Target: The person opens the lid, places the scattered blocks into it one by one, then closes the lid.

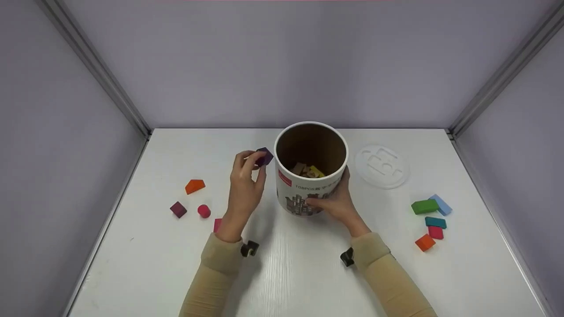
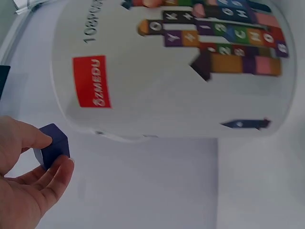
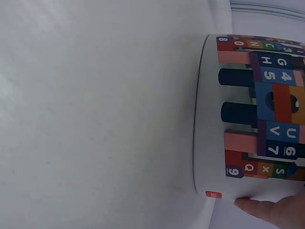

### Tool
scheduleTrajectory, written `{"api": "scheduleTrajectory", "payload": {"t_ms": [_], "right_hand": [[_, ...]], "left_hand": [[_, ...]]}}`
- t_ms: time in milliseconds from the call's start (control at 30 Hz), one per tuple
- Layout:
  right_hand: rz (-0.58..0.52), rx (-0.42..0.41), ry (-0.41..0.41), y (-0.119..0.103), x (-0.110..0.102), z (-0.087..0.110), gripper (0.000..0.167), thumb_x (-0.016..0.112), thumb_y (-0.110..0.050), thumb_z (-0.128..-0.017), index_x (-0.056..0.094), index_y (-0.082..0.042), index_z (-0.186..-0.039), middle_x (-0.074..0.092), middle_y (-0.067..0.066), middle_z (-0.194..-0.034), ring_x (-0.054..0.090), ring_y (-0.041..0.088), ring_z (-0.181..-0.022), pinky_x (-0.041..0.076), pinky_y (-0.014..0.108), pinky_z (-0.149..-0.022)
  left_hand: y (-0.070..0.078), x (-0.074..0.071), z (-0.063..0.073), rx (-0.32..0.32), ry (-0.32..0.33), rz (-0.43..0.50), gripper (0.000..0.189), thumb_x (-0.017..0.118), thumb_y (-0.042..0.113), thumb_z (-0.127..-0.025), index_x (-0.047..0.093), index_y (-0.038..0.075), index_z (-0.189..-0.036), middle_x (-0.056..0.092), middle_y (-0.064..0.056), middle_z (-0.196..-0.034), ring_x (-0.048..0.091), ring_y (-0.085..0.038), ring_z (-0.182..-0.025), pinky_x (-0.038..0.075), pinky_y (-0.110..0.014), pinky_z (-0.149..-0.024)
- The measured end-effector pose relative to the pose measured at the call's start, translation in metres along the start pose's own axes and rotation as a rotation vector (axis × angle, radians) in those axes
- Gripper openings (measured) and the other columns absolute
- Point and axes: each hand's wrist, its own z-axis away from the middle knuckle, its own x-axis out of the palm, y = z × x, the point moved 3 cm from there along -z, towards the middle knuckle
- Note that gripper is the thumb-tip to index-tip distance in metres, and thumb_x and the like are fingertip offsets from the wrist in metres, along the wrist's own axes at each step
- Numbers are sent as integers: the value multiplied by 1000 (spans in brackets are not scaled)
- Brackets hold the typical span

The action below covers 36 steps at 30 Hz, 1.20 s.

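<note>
Between thumb and fingers, my left hand (image 1: 245, 187) pinches a dark purple block (image 1: 265, 157), held up beside the left rim of a tall round cardboard tub (image 1: 284, 193). The left wrist view shows the same purple block (image 2: 55, 145) near the tub's printed wall (image 2: 152, 95). My right hand (image 1: 337, 202) grips the tub on its right side, with the thumb across the front and the other fingers hidden behind. A yellow block (image 1: 315, 172) and several wooden pieces lie at the bottom of the tub. Close up, the right wrist view has colourful printing on the tub (image 3: 209, 119).
Left on the white table (image 1: 291, 273) lie an orange block (image 1: 194, 186), a maroon cube (image 1: 178, 209), a red cylinder (image 1: 204, 211) and a pink block (image 1: 217, 224) partly behind my wrist. A clear lid (image 1: 382, 167) lies right of the tub. Several blocks, including a green one (image 1: 424, 206), sit further right.
</note>
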Motion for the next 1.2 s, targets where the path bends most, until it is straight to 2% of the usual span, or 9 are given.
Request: {"api": "scheduleTrajectory", "payload": {"t_ms": [100, 267, 333, 433, 567, 833, 1000, 1100, 1200], "right_hand": [[13, 20, 9, 10, -1, -2, 138, 95, -8, -61, -7, -17, -153, 26, 22, -151, 29, 36, -139, 14, 43, -119], [-5, 26, 16, 13, -1, -3, 139, 95, -7, -60, -7, -16, -153, 28, 22, -149, 29, 38, -138, 15, 46, -118], [-18, 17, 9, 2, 0, -1, 136, 93, -2, -61, -7, -11, -153, 26, 25, -149, 28, 42, -137, 15, 48, -118], [-13, 20, 3, -1, 0, -1, 135, 92, -3, -62, -8, -10, -153, 26, 25, -149, 28, 41, -137, 16, 47, -118], [-1, 30, 6, -2, 0, 0, 136, 92, -4, -62, -9, -10, -153, 25, 26, -149, 28, 41, -138, 16, 47, -118], [22, 44, 6, -1, -1, 0, 136, 93, -7, -63, -8, -11, -153, 23, 24, -151, 27, 39, -139, 17, 45, -118], [45, 51, 9, -2, 0, 0, 136, 93, -9, -63, -9, -13, -153, 22, 22, -152, 27, 38, -140, 19, 44, -117], [60, 59, 11, -2, 0, 0, 136, 93, -10, -64, -9, -11, -153, 21, 21, -152, 27, 37, -140, 19, 45, -117], [56, 56, 14, -2, 0, -1, 136, 93, -8, -63, -9, -10, -153, 21, 22, -152, 27, 38, -140, 20, 46, -117]], "left_hand": [[10, 3, -6, 45, 0, 33, 30, 67, -9, -87, 65, 2, -115, 52, -17, -115, 63, -24, -101, 55, -28, -84], [21, 11, -14, 99, -24, 80, 29, 67, -7, -88, 65, 2, -116, 52, -16, -115, 63, -23, -101, 56, -30, -82], [25, 14, -17, 110, -42, 93, 28, 66, -6, -89, 65, 2, -117, 52, -16, -115, 62, -23, -101, 56, -30, -81], [28, 20, -20, 116, -75, 97, 27, 65, -3, -91, 65, 3, -117, 52, -15, -115, 62, -23, -101, 56, -31, -79], [30, 26, -22, 115, -115, 73, 26, 66, 1, -92, 65, 5, -118, 53, -13, -115, 61, -21, -101, 57, -30, -79], [33, 38, -27, 141, -161, -42, 27, 68, 5, -92, 67, 9, -119, 58, -11, -114, 62, -20, -102, 55, -31, -83], [34, 43, -27, 139, -226, -77, 33, 67, 8, -93, 65, 9, -126, 56, -14, -124, 61, -23, -110, 54, -32, -89], [34, 43, -25, 144, -233, -79, 38, 68, 12, -94, 62, 8, -131, 53, -17, -130, 59, -23, -113, 53, -32, -90], [35, 38, -22, 156, -208, -66, 38, 68, 15, -94, 62, 7, -130, 53, -17, -131, 58, -24, -113, 53, -33, -91]]}}
